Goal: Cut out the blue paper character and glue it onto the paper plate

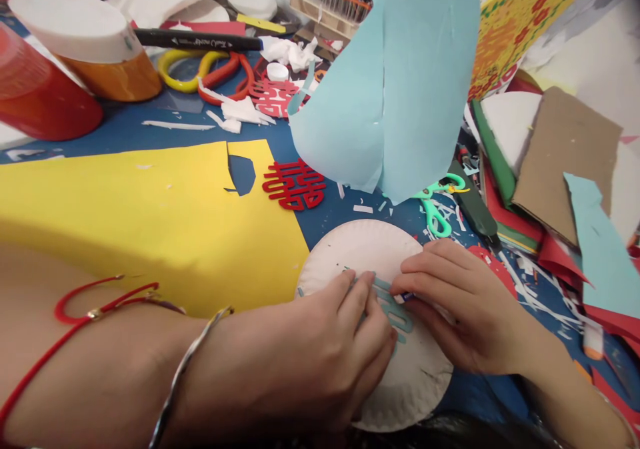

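Note:
A white paper plate (365, 239) with a fluted rim lies under both hands. On it is a light blue paper cut-out (400, 315), partly covered by fingers. My left hand (340, 342), with a silver bangle and red cords on its arm, rests over the cut-out, its fingertips pressed down on the paper. My right hand (460, 302) pinches a small dark blue and white object (404, 297) at the cut-out's right edge; most of it is hidden. Above the plate lies a red paper cut-out (294, 184).
Yellow paper (150, 215) covers the left. Light blue paper (425, 82) stands up behind the plate. Green scissors (435, 209), a dark cutter (475, 205) and scraps lie right. Paint jars (100, 49), a black marker (200, 39) and yellow-red scissors (210, 72) are at the back left.

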Tool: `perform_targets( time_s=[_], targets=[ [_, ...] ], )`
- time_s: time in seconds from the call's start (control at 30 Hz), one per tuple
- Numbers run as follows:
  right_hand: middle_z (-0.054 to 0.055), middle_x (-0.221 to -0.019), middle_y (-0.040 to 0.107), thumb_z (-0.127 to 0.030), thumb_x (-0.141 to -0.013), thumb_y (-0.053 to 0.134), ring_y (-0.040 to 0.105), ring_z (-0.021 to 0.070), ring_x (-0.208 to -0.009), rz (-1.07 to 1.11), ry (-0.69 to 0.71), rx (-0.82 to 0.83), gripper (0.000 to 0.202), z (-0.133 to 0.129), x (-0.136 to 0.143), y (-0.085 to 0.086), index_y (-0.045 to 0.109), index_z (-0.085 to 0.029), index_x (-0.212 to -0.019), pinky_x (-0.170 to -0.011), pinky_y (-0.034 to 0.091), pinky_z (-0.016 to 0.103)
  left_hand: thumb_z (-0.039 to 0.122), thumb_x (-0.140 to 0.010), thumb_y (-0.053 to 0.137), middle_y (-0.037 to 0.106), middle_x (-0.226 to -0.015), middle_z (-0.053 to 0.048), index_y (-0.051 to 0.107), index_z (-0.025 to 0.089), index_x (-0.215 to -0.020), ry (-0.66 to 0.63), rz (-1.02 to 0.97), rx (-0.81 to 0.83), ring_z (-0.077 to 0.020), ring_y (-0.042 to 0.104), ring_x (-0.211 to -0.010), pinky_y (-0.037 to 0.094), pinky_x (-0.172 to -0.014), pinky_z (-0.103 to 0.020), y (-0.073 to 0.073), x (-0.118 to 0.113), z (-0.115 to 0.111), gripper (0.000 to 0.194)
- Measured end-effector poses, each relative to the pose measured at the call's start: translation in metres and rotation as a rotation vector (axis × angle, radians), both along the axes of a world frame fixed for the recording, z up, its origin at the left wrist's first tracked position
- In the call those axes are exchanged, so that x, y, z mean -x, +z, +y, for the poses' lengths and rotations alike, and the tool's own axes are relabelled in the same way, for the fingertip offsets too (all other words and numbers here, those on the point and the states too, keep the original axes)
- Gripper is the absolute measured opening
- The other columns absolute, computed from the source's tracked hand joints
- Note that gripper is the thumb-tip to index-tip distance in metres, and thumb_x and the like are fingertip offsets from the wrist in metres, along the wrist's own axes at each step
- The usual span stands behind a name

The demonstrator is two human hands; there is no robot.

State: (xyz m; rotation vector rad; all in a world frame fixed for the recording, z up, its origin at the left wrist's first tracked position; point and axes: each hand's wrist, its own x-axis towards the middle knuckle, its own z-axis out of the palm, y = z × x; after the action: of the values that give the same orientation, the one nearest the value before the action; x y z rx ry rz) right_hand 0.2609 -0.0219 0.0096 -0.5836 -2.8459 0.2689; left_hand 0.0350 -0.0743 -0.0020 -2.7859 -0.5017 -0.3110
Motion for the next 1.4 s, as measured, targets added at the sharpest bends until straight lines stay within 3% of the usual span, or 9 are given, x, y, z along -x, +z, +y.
perform_targets(
  time_s=[0.17,0.33,0.5,0.67,0.9,1.0,1.2,1.4],
  targets=[
    [0.008,-0.092,0.064,-0.008,-0.091,0.047,0.052,0.0207,-0.08,0.016,0.019,-0.071,0.019,0.001,0.0,-0.002,0.058,-0.015,-0.105,-0.073,0.043,0.035,0.037,-0.098,0.035,0.065,-0.117,-0.019,0.061,0.007,-0.123,-0.001,0.009,-0.007,-0.0348,0.064,-0.105,0.054,-0.088,-0.045,0.0,0.0,0.0,0.047],
    [0.009,-0.089,0.064,-0.006,-0.088,0.045,0.052,0.0227,-0.08,-0.026,0.012,-0.004,0.02,-0.001,-0.001,-0.001,0.059,-0.014,-0.099,-0.072,0.043,0.038,0.03,-0.098,0.035,0.066,-0.117,-0.019,0.061,0.007,-0.123,-0.005,0.003,-0.004,-0.0342,0.063,-0.107,0.055,-0.088,-0.045,0.0,0.0,0.0,0.043],
    [0.008,-0.088,0.063,-0.008,-0.091,0.044,0.051,0.0208,-0.077,0.002,0.02,-0.047,0.02,0.0,0.002,-0.003,0.058,-0.015,-0.104,-0.069,0.043,0.035,0.028,-0.097,0.036,0.066,-0.115,-0.02,0.062,0.006,-0.121,-0.006,-0.03,-0.02,-0.0352,0.065,-0.103,0.055,-0.087,-0.046,-0.004,-0.001,0.0,0.042],
    [0.008,-0.087,0.062,-0.008,-0.09,0.045,0.053,0.0211,-0.079,-0.002,-0.015,0.07,0.018,0.0,0.0,0.0,0.058,-0.015,-0.1,-0.069,0.044,0.036,0.027,-0.097,0.036,0.066,-0.117,-0.02,0.062,0.006,-0.12,0.015,-0.043,-0.056,-0.0345,0.064,-0.105,0.054,-0.089,-0.046,-0.008,0.0,-0.004,0.041],
    [0.004,-0.09,0.066,-0.014,-0.09,0.056,0.06,0.0161,-0.083,0.255,-0.181,0.218,0.014,0.011,0.001,0.013,0.059,-0.02,-0.103,-0.074,0.048,0.03,0.035,-0.101,0.032,0.063,-0.125,-0.015,0.054,0.012,-0.133,0.091,-0.003,-0.078,-0.0333,0.064,-0.108,0.053,-0.089,-0.046,-0.005,0.005,-0.015,0.045],
    [0.003,-0.091,0.068,-0.021,-0.092,0.057,0.063,0.0151,-0.08,0.193,-0.212,0.234,0.014,0.017,0.012,0.015,0.06,-0.021,-0.106,-0.07,0.05,0.027,0.03,-0.1,0.033,0.064,-0.124,-0.014,0.057,0.013,-0.13,0.096,-0.025,-0.128,-0.0313,0.065,-0.107,0.052,-0.089,-0.046,-0.006,0.006,-0.019,0.042],
    [0.003,-0.088,0.069,-0.02,-0.092,0.058,0.064,0.0148,-0.079,0.111,-0.14,0.242,0.008,0.022,0.023,0.011,0.062,-0.019,-0.1,-0.07,0.051,0.026,0.022,-0.094,0.038,0.07,-0.111,-0.014,0.067,0.009,-0.115,0.054,-0.16,-0.133,-0.0284,0.067,-0.098,0.053,-0.087,-0.042,-0.012,0.004,-0.019,0.038],
    [0.006,-0.091,0.064,-0.013,-0.092,0.054,0.058,0.0175,-0.088,0.06,-0.045,0.255,0.011,0.016,0.018,0.005,0.06,-0.018,-0.1,-0.076,0.05,0.03,0.023,-0.093,0.041,0.07,-0.11,-0.016,0.067,0.009,-0.114,0.033,-0.165,-0.111,-0.0288,0.068,-0.096,0.054,-0.084,-0.042,-0.013,0.001,-0.015,0.036]
  ],
)
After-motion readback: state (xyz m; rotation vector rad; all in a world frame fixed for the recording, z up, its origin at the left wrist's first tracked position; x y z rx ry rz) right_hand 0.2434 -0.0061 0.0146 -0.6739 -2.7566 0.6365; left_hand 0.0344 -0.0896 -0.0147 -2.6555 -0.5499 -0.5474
